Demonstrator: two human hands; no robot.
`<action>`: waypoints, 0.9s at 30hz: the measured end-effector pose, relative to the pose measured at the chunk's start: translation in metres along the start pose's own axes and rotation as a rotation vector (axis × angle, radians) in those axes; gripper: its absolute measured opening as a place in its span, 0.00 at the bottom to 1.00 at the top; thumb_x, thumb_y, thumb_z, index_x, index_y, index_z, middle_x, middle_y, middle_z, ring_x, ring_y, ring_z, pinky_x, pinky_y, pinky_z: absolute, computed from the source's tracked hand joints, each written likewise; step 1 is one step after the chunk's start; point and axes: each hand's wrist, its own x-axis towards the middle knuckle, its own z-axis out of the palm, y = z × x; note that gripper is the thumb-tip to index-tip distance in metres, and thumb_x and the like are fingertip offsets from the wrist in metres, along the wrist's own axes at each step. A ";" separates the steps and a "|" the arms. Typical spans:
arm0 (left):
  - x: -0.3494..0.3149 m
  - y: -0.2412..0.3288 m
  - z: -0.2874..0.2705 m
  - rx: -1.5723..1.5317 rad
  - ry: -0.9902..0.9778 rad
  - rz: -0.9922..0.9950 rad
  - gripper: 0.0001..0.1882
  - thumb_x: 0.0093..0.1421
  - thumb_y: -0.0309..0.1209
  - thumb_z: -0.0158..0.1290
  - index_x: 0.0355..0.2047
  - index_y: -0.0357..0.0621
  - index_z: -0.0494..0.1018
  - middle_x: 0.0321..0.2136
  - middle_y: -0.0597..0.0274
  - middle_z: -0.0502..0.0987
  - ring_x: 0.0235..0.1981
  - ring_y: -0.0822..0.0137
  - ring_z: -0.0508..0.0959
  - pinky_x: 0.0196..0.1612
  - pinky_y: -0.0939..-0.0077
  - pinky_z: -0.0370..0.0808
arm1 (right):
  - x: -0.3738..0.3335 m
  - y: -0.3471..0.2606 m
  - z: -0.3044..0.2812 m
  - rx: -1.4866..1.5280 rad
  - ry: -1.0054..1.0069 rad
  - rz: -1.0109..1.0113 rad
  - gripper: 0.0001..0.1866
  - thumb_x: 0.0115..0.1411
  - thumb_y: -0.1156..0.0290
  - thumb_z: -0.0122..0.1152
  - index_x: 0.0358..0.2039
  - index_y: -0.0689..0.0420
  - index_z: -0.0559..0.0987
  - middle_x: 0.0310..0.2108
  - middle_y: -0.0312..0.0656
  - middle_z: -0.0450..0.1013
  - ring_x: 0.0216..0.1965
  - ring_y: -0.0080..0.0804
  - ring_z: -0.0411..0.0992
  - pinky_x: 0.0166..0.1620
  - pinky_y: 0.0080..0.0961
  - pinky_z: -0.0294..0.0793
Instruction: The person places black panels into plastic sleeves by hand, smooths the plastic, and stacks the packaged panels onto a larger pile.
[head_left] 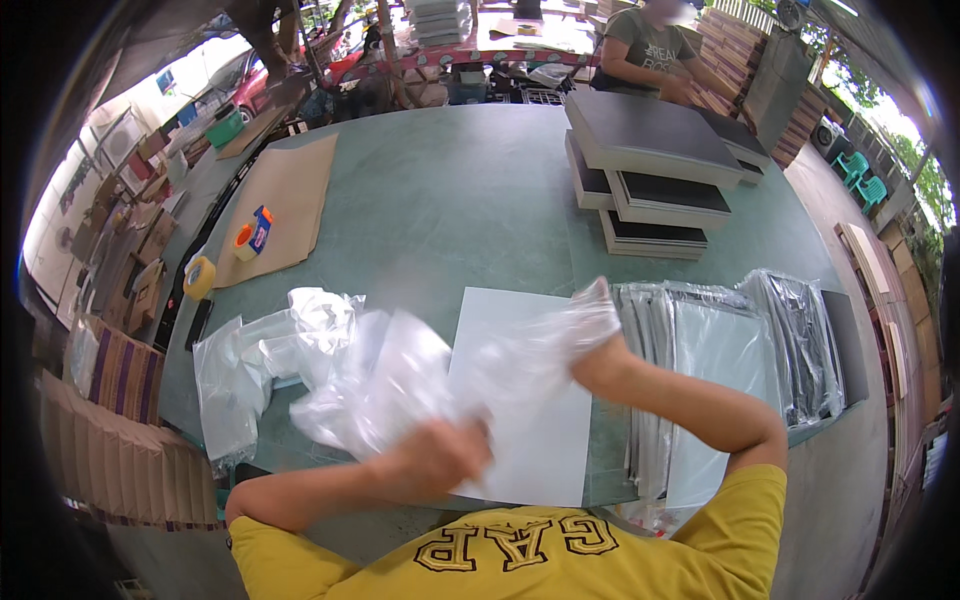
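A clear plastic bag, smeared by motion, stretches between my two hands above a white sheet lying on the green table. My left hand is closed on the bag's near left part, its fingers blurred. Farther off to the right, my right hand grips the other end, with the film covering its fingers. Left of the sheet lies a crumpled heap of clear plastic bags, which the blurred film partly overlaps. Beside my right forearm are several bagged flat dark panels.
Dark-topped boards stand stacked at the far right of the table. On the left are brown paper, a tape dispenser, a tape roll and a phone. Another person works beyond the boards.
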 end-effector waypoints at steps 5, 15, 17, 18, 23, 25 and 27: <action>-0.021 -0.056 0.033 -0.242 -0.448 -0.621 0.10 0.51 0.33 0.46 0.29 0.41 0.71 0.23 0.54 0.74 0.29 0.56 0.75 0.30 0.62 0.72 | 0.005 -0.006 -0.041 0.040 -0.684 -0.357 0.09 0.49 0.69 0.50 0.27 0.58 0.76 0.34 0.45 0.71 0.46 0.45 0.65 0.54 0.47 0.52; -0.041 -0.139 0.086 -1.686 0.166 -1.106 0.09 0.48 0.34 0.54 0.27 0.42 0.73 0.22 0.53 0.74 0.33 0.62 0.75 0.35 0.72 0.71 | -0.022 0.024 0.050 1.014 -0.099 0.827 0.17 0.40 0.77 0.53 0.35 0.56 0.72 0.31 0.46 0.71 0.35 0.43 0.69 0.38 0.32 0.69; -0.025 -0.173 0.120 -0.795 0.095 -1.204 0.12 0.46 0.31 0.53 0.33 0.42 0.71 0.25 0.50 0.73 0.37 0.59 0.73 0.39 0.69 0.70 | -0.014 -0.009 0.070 0.928 -0.301 0.633 0.19 0.41 0.79 0.50 0.38 0.55 0.71 0.35 0.45 0.70 0.37 0.44 0.68 0.40 0.33 0.68; -0.025 -0.182 0.156 -0.587 0.174 -1.174 0.15 0.46 0.28 0.52 0.37 0.43 0.70 0.29 0.51 0.73 0.38 0.58 0.73 0.40 0.68 0.69 | -0.007 -0.019 0.079 0.884 -0.394 0.523 0.20 0.42 0.80 0.49 0.40 0.55 0.70 0.36 0.44 0.69 0.37 0.44 0.68 0.41 0.33 0.68; 0.054 -0.197 0.197 -0.603 0.335 -0.887 0.29 0.38 0.15 0.45 0.45 0.46 0.67 0.37 0.50 0.70 0.39 0.50 0.70 0.44 0.65 0.66 | -0.012 0.032 0.150 0.708 0.047 0.788 0.20 0.41 0.83 0.46 0.38 0.58 0.73 0.39 0.47 0.67 0.41 0.46 0.66 0.46 0.34 0.65; 0.075 -0.208 0.196 -0.620 0.306 -0.794 0.30 0.38 0.13 0.44 0.45 0.47 0.68 0.36 0.51 0.70 0.39 0.51 0.70 0.44 0.66 0.67 | -0.019 0.058 0.181 0.773 -0.042 0.729 0.20 0.41 0.84 0.46 0.36 0.56 0.75 0.37 0.48 0.68 0.37 0.46 0.67 0.45 0.34 0.65; 0.065 -0.222 0.213 -0.475 0.272 -0.686 0.29 0.38 0.14 0.46 0.44 0.48 0.69 0.35 0.52 0.70 0.37 0.51 0.70 0.43 0.69 0.67 | -0.012 0.061 0.175 0.720 0.007 0.680 0.21 0.41 0.85 0.46 0.38 0.56 0.75 0.35 0.47 0.69 0.37 0.44 0.68 0.44 0.32 0.66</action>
